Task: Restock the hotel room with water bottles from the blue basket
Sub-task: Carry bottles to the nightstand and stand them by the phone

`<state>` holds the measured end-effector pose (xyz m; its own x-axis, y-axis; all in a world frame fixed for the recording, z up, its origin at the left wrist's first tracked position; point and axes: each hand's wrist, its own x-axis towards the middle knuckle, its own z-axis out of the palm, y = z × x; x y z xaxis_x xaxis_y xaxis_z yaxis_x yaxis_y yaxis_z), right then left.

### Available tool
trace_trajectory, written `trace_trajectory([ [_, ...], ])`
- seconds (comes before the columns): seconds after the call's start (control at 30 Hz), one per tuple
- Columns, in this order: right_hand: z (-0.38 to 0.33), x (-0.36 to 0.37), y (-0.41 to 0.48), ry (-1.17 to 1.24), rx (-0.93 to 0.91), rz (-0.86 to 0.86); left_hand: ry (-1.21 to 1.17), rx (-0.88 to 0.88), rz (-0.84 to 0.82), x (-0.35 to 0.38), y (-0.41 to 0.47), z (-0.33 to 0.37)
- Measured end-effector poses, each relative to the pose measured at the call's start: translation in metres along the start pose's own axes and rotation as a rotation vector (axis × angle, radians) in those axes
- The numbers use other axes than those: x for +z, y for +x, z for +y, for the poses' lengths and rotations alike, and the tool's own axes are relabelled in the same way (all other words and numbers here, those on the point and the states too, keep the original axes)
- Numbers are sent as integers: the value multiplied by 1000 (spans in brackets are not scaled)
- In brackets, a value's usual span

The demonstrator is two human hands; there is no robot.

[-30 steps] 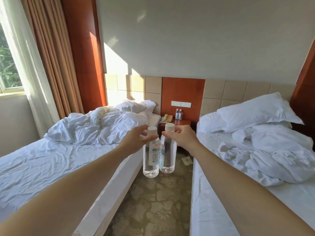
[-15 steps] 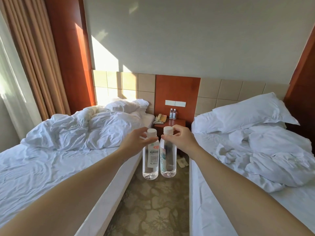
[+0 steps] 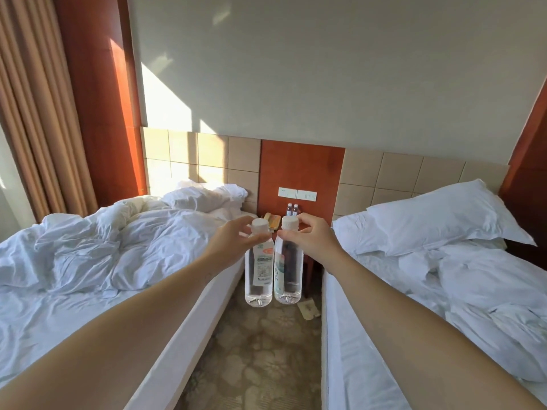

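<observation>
Two hands out front, each one loaded. Left hand (image 3: 229, 245) pinching the neck of the left bottle (image 3: 258, 273) just under its white cap (image 3: 260, 225), fingers curled round it. Right hand (image 3: 313, 242) clamped the same way on the right bottle (image 3: 288, 270). Both hanging upright, side by side, touching or very nearly so at the shoulder, clear and full by the look of them. Held over the carpet (image 3: 257, 365), in the aisle between the left bed (image 3: 88, 261) and the right bed (image 3: 414, 291), both unmade with rumpled white sheets.

Straight ahead, at the end of the aisle: the nightstand (image 3: 308, 267), with a phone (image 3: 270, 220) on top and two small bottles (image 3: 292, 209) standing against the wood panel behind. No sight of the blue basket anywhere in view.

Progress, as a judgement: pick-up done, carry in hand, placing not yet done. Left to do, most likely: close the gap to the nightstand, stand both upright beside the phone, let go. Hard to judge that far pair, whether fresh stock or old ones to swap out. Worth minding the scrap of paper (image 3: 309, 309) on the floor by the right bed.
</observation>
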<state>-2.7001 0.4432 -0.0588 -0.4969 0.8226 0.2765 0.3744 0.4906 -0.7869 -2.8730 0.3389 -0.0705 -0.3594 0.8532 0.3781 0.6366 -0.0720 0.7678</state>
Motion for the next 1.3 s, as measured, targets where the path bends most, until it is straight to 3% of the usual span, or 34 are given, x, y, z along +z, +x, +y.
trace_trajectory([
  [0.6, 57, 54, 185, 45, 67, 34, -14, -22, 0, 27, 187, -106],
  [1.0, 69, 111, 326, 61, 132, 116, -51, 23, -123, 2, 336, -181],
  [1.3, 94, 123, 388, 0, 168, 151, -72, 28, -178, 23, 405, -221],
])
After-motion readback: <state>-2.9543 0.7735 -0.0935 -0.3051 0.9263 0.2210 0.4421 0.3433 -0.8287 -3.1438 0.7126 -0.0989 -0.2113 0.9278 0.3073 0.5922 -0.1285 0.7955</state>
